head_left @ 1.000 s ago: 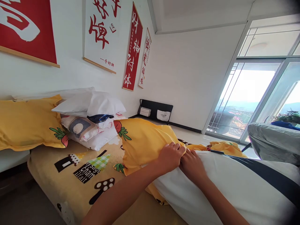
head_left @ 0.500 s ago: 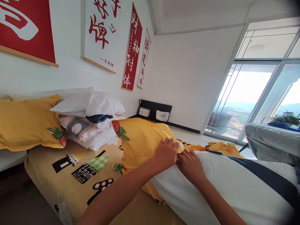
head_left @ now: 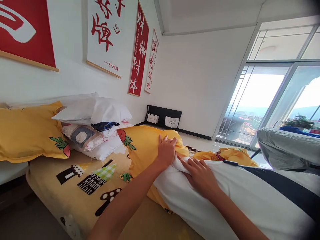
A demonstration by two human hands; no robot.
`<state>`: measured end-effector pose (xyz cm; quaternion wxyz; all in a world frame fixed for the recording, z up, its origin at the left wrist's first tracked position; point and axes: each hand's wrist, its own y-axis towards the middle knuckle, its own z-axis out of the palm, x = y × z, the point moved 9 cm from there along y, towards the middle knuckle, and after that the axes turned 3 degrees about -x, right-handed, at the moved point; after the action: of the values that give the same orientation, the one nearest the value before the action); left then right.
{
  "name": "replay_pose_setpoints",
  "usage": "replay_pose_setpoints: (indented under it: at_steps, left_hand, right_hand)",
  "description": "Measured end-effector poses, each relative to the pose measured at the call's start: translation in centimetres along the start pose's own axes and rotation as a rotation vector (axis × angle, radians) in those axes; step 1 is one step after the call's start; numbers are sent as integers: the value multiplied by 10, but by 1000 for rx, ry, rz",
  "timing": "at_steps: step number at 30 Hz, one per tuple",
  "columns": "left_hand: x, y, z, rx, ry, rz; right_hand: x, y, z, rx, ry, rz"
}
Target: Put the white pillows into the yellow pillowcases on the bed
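A yellow pillowcase [head_left: 142, 150] with printed red vegetables lies across the bed, partly drawn over the end of a large white pillow [head_left: 237, 196] that has a dark band. My left hand [head_left: 166, 151] is closed on bunched yellow fabric near the pillowcase's opening. Just right of it, my right hand [head_left: 202, 175] grips a fold at the white pillow's end, its index finger reaching toward the yellow edge. The pillow's tip is hidden inside or beneath the yellow cloth.
Another yellow pillow [head_left: 27, 133] and a stack of white pillows [head_left: 110, 111] sit by the left wall. A patterned tan cover [head_left: 57, 196] spreads over the bed. Crumpled yellow cloth [head_left: 231, 156] lies beyond. A covered sofa [head_left: 287, 146] stands at right.
My left hand has shifted left with the yellow fabric, which bunches up more. More of the white pillow's end shows. My right hand has straightened its index finger and stays on the pillow.
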<state>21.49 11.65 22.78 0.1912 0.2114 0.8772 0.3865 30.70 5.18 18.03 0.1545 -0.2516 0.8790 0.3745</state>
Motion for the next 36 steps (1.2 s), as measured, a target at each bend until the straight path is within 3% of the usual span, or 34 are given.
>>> replay_pose_setpoints:
  at_steps: [4, 9, 11, 14, 20, 23, 27, 29, 31, 34, 36]
  left_hand:
    - [-22, 0, -6, 53, -103, 15]
    - [-60, -14, 5, 158, -98, 138]
    - [-64, -19, 11, 198, -96, 188]
    - [-48, -18, 16, 232, -88, 230]
    - [14, -7, -4, 70, 17, 163]
    - [8, -15, -6, 90, 42, 207]
    - [-14, -32, -14, 71, 17, 298]
    - [-17, -40, -21, 49, -27, 341]
    - [-13, -51, -33, 14, -98, 412]
    - [4, -77, -55, -39, -149, 599]
    - [26, -91, -69, -68, -95, 682]
  right_hand:
    - [14, 2, -6, 16, -7, -17]
    - [12, 6, 9, 25, -51, -16]
    - [9, 8, 14, 18, -71, -26]
    - [5, 5, 12, 3, -72, -8]
    - [6, -16, -25, -70, -13, -61]
    - [-20, -6, -50, -96, 150, 26]
    - [-56, 48, -67, -155, 286, 228]
    - [-49, 84, -55, -65, 401, 214]
    - [-30, 113, -30, 117, 583, 170]
    - [-2, 126, 3, 361, 806, 120]
    - [-1, 123, 14, 380, 843, 130]
